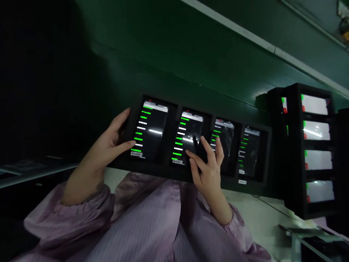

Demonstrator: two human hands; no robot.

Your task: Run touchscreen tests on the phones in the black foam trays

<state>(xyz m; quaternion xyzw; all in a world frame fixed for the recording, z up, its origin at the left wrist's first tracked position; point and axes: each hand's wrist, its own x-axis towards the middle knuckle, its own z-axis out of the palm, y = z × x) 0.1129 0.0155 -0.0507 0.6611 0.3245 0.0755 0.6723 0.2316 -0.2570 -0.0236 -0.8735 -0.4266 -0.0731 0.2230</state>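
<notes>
A black foam tray [174, 174] rests tilted above my lap and holds several phones side by side, screens lit with green and white text lines. My left hand [109, 145] grips the tray's left end, thumb on its upper edge, fingers reaching toward the first phone [149, 129]. My right hand [208, 167] holds the tray's lower edge between the second phone [188, 138] and the third phone [222, 140], its fingers lying over both screens. A fourth phone [249, 151] sits at the tray's right end.
A black rack [296, 153] at the right stands upright with several phones showing white screens [317, 131]. A pale table surface [261, 214] lies below it. A green wall with a white strip [245, 32] runs behind. The left side is dark.
</notes>
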